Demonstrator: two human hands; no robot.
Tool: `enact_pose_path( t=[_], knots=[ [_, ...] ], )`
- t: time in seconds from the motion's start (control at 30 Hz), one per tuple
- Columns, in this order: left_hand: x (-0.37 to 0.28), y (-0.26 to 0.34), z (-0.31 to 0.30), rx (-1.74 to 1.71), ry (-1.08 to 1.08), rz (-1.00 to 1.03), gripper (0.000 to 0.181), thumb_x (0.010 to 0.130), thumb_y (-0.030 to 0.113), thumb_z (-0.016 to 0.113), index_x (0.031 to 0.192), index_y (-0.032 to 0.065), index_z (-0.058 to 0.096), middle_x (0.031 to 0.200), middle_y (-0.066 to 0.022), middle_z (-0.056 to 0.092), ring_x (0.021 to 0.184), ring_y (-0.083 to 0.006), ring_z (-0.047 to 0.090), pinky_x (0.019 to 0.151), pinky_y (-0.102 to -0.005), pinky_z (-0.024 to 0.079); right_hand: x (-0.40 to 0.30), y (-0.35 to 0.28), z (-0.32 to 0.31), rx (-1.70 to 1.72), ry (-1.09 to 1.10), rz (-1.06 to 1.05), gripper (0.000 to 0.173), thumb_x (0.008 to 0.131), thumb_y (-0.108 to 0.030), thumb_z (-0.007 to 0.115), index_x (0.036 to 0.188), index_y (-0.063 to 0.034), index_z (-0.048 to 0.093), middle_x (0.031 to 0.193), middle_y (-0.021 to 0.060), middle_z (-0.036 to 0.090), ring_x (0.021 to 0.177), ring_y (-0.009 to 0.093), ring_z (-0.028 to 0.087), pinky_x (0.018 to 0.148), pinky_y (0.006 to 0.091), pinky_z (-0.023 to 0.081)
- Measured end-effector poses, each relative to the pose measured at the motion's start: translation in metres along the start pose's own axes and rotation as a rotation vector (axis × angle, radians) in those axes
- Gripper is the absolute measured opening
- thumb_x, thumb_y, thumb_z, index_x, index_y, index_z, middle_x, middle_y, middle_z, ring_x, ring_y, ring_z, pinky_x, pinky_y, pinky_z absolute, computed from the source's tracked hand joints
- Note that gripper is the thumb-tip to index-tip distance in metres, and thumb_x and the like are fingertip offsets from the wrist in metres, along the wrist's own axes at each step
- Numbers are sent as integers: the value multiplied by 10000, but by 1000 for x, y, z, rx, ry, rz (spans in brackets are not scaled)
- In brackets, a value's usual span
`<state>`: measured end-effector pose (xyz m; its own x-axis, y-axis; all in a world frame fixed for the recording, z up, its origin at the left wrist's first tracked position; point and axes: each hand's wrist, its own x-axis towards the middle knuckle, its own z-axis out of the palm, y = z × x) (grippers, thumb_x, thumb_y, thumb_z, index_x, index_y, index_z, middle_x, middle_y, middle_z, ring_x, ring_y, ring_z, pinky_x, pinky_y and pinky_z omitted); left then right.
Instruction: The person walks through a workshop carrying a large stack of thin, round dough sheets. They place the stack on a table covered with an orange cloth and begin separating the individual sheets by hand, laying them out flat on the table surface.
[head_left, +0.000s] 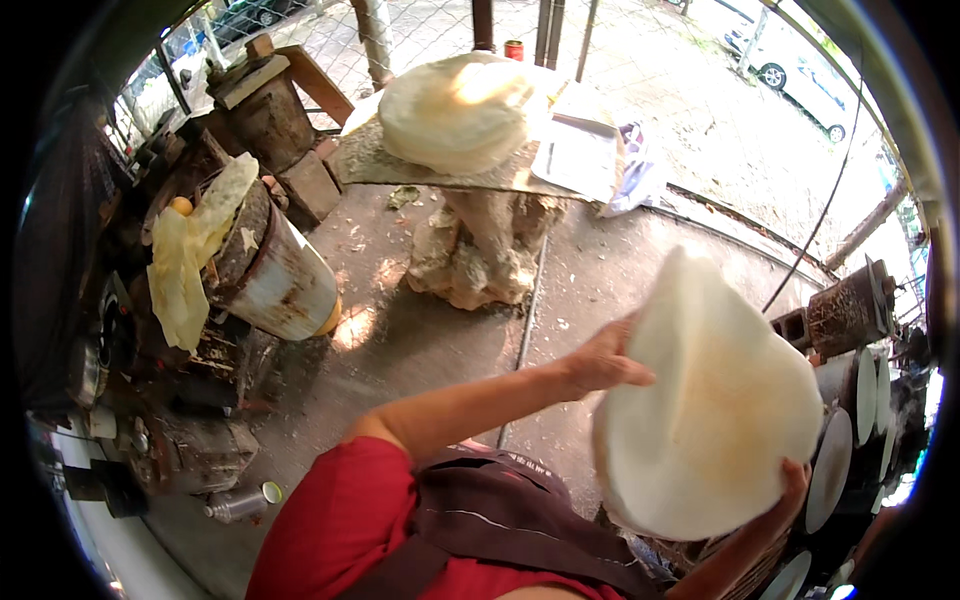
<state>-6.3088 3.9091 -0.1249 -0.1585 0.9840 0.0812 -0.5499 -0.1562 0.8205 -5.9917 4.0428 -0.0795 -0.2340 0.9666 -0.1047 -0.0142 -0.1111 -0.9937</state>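
A stack of large, thin, pale flatbread-like rounds (712, 420) is held up at the right, its upper edge bent into a peak. My left hand (611, 360) grips its upper left edge, with the thumb on the front face. At its lower right edge my right hand (795, 480) holds on, the fingers partly hidden behind it. A thick pile of similar pale rounds (450, 112) lies on a slab table (360, 161) in front of me, beyond both hands.
Papers (574, 154) and a red can (514, 50) are at the table. At the left stands a rusty metal drum (281, 277) with yellowish sheets (180, 277) draped over it. A clear bottle (240, 504) lies on the floor. Round discs (829, 469) line the right side.
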Motion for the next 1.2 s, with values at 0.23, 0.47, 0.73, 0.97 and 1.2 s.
enact_pose_path(
  t=[0.23, 0.47, 0.73, 0.97, 1.2],
  knots=[
    [-57, 113, -150, 103, 368, 80, 559, 650, -31, 635, 1175, 40, 454, 1038, -78, 558, 921, -173, 552, 797, -303, 465, 65, 6, 227, 14, -230, 24, 382, 644, -146, 533, 986, 23, 521, 868, 117, 562, 726, 193, 569, 648, 262, 466],
    [-31, 219, -286, 220, 707, 250, 481, 649, -37, 630, 1108, -1, 487, 990, -108, 579, 887, -212, 576, 778, -320, 483, 166, -8, 449, 62, -541, -126, 326, 670, -141, 541, 949, 27, 566, 793, 92, 583, 675, 166, 573, 619, 257, 468],
    [53, 299, -462, 238, 722, 318, 532, 653, -30, 635, 1150, -21, 445, 1052, -137, 550, 927, -255, 564, 813, -346, 471, 330, 55, 644, 315, -850, 36, 433, 652, 1, 561, 1072, 69, 482, 924, 145, 574, 800, 225, 586, 737, 297, 488],
    [-11, 263, -549, 271, 1174, 27, 443, 762, 193, 626, 1127, 6, 458, 1010, -72, 548, 826, -153, 564, 654, -299, 474, 380, 105, 584, 76, -555, 143, 378, 824, -259, 577, 1143, -72, 498, 976, 108, 591, 815, 175, 586, 685, 283, 478],
    [-78, 251, -624, -19, 1403, -10, 167, 770, 84, 582, 925, 56, 526, 766, -89, 619, 589, -156, 589, 503, -245, 484, 381, 225, 354, 73, 434, 427, 165, 759, -196, 475, 684, -50, 497, 683, 128, 607, 431, 190, 520, 343, 272, 428]
  ],
)
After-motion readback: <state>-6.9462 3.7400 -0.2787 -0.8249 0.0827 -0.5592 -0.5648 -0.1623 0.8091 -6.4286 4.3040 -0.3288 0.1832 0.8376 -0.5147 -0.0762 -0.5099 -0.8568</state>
